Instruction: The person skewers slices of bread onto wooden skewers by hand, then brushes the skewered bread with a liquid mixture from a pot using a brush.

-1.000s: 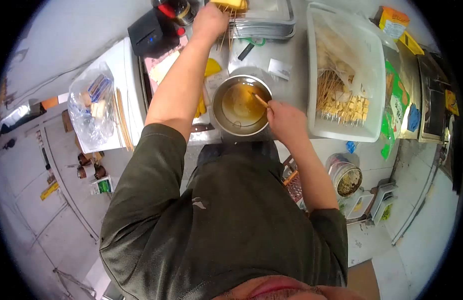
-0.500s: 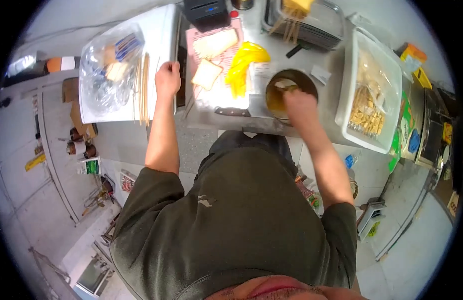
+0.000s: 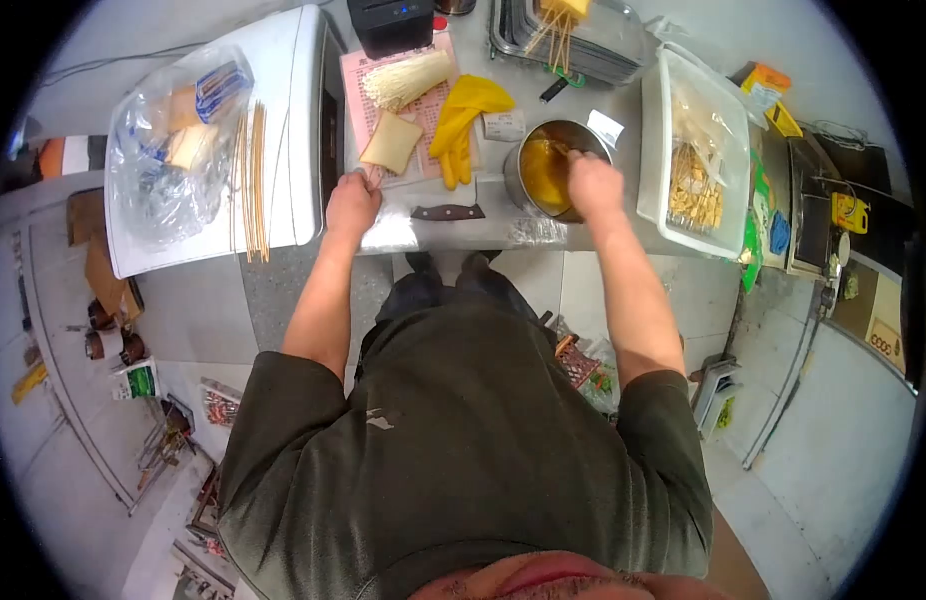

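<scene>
My right hand (image 3: 595, 185) is closed over the right side of a round metal pot (image 3: 516, 180). A dark, thin part shows at its fingertips, but I cannot make out what it grips. Yellow-orange liquid (image 3: 545, 178) lies in the pot. My left hand (image 3: 353, 205) is closed at the counter's front edge, just below a square bread-like slice (image 3: 391, 143). Something thin and pale shows between that hand and the slice; its kind is unclear. Beside the slice are a yellow rubber glove (image 3: 463, 125) and a bundle of enoki mushrooms (image 3: 408, 80). A dark-handled knife (image 3: 448, 212) lies near the edge.
On the left, a white surface (image 3: 283, 60) bears a plastic bag (image 3: 178, 150) and several wooden skewers (image 3: 249, 185). At right stands a white bin (image 3: 655, 190) of skewered food (image 3: 695, 195). Stacked trays (image 3: 603, 50) and a black device (image 3: 391, 25) are at the back.
My left hand has moved from the white surface's edge to just below the bread-like slice. My right hand stays at the pot; the pale thing under it no longer shows. The view has shifted.
</scene>
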Demonstrator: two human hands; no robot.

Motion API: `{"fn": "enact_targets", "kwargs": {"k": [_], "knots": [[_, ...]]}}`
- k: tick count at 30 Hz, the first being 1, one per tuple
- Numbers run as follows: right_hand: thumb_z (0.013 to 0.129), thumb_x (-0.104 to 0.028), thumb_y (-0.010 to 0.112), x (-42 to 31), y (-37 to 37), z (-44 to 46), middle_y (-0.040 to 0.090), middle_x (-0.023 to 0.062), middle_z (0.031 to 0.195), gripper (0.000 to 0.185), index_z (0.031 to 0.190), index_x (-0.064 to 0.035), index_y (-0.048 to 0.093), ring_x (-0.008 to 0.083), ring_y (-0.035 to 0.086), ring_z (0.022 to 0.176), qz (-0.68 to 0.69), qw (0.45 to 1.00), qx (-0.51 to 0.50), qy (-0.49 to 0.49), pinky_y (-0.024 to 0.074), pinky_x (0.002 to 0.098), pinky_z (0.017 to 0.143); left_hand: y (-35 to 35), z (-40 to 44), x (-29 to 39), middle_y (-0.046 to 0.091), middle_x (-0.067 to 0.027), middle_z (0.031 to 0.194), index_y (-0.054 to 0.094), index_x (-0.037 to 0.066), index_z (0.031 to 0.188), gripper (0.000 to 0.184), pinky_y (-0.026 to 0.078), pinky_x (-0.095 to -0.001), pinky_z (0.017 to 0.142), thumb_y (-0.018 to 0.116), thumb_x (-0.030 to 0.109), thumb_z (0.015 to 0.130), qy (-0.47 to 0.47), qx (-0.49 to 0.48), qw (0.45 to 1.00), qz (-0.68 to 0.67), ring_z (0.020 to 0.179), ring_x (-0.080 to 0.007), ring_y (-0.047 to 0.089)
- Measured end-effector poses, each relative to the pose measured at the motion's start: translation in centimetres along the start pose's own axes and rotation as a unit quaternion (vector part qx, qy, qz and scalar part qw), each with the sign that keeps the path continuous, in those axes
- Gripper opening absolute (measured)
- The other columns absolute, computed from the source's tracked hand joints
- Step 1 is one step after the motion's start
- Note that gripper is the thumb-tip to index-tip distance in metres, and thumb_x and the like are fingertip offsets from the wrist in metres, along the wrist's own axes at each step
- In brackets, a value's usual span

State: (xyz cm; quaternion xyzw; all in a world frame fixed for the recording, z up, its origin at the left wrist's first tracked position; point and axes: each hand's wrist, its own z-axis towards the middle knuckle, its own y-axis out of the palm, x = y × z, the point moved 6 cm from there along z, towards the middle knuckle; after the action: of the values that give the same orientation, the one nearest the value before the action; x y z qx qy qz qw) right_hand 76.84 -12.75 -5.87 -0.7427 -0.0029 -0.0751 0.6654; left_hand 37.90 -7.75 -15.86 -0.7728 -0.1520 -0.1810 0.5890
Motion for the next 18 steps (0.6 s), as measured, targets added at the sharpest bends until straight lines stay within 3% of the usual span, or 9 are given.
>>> {"fn": "enact_targets", "kwargs": {"k": [1,4,9,10,13,14,18], "knots": [[0.088,-0.013,0.049,-1.5,0.8,0.1,0.067,0.0114,0.085,0.018,0.095,-0.0118,0.065,0.0301,0.068,0.075,-0.019,0.998,-0.045,-0.045,0.0547,0.0425,0.062,-0.8,0.1,0.4,0.066,-0.0215,0.094,0.061,0.000,0.097,0.029,0.051,-0.0462,0.080,0.067,0.025,0.083,-0.029,-0.009,0.999,-0.028,0.091,-0.0394,0.064],[0.087,-0.016,0.052,-3.7,0.1,-1.6,0.067,0.0108,0.083,0.014,0.091,-0.0104,0.064,0.0297,0.067,0.074,0.025,0.986,-0.030,-0.164,0.0539,0.0426,0.061,-1.4,0.0,1.0,0.068,-0.0220,0.089,0.061,-0.002,0.097,0.031,0.051,-0.0424,0.080,0.066,0.024,0.082,-0.061,-0.042,0.991,-0.114,0.087,-0.0377,0.066],[0.085,-0.015,0.053,0.6,-0.4,-0.5,0.069,0.0107,0.089,0.015,0.086,-0.0099,0.067,0.0286,0.069,0.081,0.054,0.997,-0.032,-0.049,0.0543,0.0420,0.065,-1.6,-0.3,0.2,0.065,-0.0145,0.074,0.062,-0.003,0.094,0.028,0.049,-0.0348,0.068,0.066,0.021,0.082,-0.047,-0.044,0.967,-0.248,0.067,-0.0223,0.062],[0.086,-0.015,0.053,0.3,1.0,0.0,0.069,0.0108,0.089,0.016,0.085,-0.0098,0.067,0.0288,0.069,0.080,0.060,0.996,-0.029,-0.054,0.0543,0.0421,0.065,-2.8,-1.3,1.5,0.061,-0.0074,0.067,0.063,-0.001,0.092,0.023,0.045,-0.0305,0.060,0.064,0.021,0.087,-0.055,-0.037,0.963,-0.262,0.061,-0.0141,0.056],[0.086,-0.017,0.052,-3.5,0.6,-0.9,0.070,0.0126,0.090,0.018,0.086,-0.0104,0.068,0.0300,0.069,0.083,0.061,0.990,-0.055,-0.112,0.0547,0.0437,0.067,-3.8,-3.3,3.8,0.056,-0.0008,0.063,0.063,0.001,0.090,0.020,0.040,-0.0263,0.054,0.060,0.021,0.093,-0.086,-0.044,0.922,-0.375,0.057,-0.0086,0.050],[0.086,-0.018,0.051,-4.3,-0.6,-1.2,0.070,0.0140,0.093,0.020,0.088,-0.0095,0.069,0.0313,0.069,0.084,0.099,0.985,-0.094,-0.102,0.0547,0.0442,0.070,-4.5,-4.1,5.7,0.049,0.0040,0.062,0.059,0.006,0.086,0.019,0.034,-0.0230,0.048,0.055,0.020,0.098,-0.080,-0.044,0.913,-0.398,0.052,-0.0064,0.042],[0.083,-0.023,0.053,-2.6,0.3,-0.3,0.070,0.0176,0.095,0.028,0.095,-0.0067,0.073,0.0357,0.067,0.087,0.246,0.957,-0.155,-0.002,0.0533,0.0450,0.079,-5.9,-5.0,12.2,0.049,0.0028,0.062,0.058,0.005,0.088,0.019,0.035,-0.0225,0.050,0.053,0.019,0.099,-0.017,-0.087,0.910,-0.405,0.054,-0.0066,0.044]]}}
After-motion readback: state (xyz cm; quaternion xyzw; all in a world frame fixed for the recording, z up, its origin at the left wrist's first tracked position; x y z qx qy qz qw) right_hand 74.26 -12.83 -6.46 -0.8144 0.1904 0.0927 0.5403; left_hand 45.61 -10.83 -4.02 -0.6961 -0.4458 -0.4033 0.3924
